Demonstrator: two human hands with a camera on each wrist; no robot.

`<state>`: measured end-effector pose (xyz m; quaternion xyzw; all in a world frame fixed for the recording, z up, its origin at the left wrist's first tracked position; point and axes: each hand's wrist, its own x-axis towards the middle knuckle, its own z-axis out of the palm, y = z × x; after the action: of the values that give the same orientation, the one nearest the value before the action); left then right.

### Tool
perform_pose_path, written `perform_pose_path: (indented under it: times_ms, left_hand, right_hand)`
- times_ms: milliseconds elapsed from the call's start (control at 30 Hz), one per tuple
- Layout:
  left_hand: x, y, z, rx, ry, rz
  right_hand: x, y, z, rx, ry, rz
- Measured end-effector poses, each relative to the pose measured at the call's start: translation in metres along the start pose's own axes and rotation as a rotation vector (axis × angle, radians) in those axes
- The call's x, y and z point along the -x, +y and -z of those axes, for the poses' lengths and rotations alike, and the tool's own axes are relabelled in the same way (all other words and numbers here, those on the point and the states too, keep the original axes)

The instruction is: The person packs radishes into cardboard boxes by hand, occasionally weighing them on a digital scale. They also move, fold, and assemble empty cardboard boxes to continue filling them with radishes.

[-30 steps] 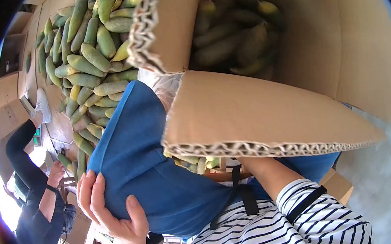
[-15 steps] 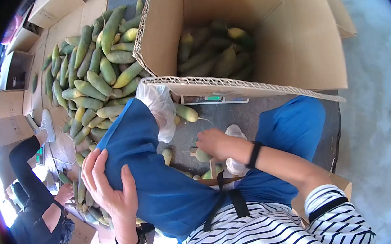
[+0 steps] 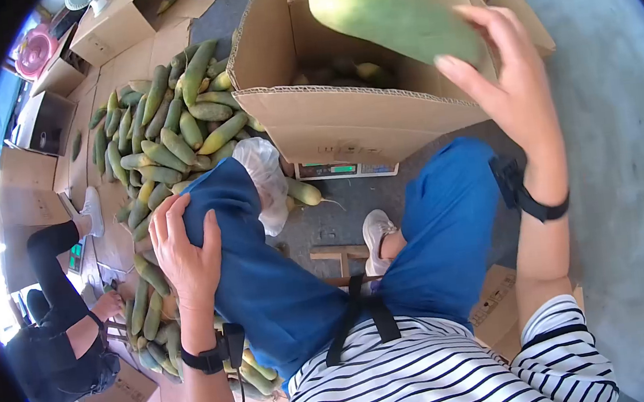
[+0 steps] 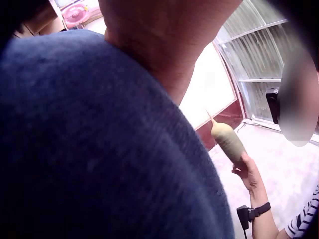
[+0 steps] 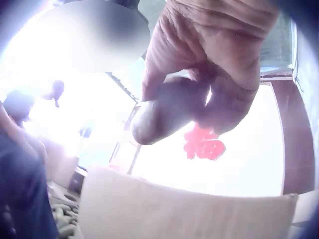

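My right hand grips a large pale green radish by its blunt end, up over the open cardboard box. Its thin root points left in the head view. In the left wrist view the same radish stands tilted in the fingers; in the right wrist view it shows as a dim shape above the box edge. Inside the box lie several darker radishes, partly hidden by the front wall. My left hand rests on the blue-covered left knee, fingers spread, holding nothing.
Beneath the box is a scale with a green display. A big heap of green radishes lies to the left, beside a clear plastic bag. Another person sits at far left. More boxes stand at the back left.
The right hand, hidden behind the box and then low between the knees, has come up with a green radish to above the box. The box has tipped back from me. The left hand stays on the knee.
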<state>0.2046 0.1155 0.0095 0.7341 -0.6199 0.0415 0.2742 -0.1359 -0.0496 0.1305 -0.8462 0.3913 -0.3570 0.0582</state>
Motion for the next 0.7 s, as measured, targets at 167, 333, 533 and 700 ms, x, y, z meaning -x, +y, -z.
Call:
perform_pose_path:
  times_ms: [167,333,533,700]
  left_hand:
    - [0.004,0.001,0.001,-0.007,0.011,0.018]
    - [0.004,0.001,0.001,0.002,0.018,0.014]
    - [0.004,0.008,-0.005,-0.015,0.017,-0.014]
    - [0.008,0.010,-0.004,-0.011,-0.001,-0.025]
  right_hand:
    - [0.038,-0.003,-0.017,0.168,0.206,0.110]
    - [0.095,0.012,-0.022,0.153,0.090,0.030]
    - [0.103,0.018,-0.020,0.304,0.075,0.059]
    - [0.107,0.019,-0.018,0.253,0.064,0.071]
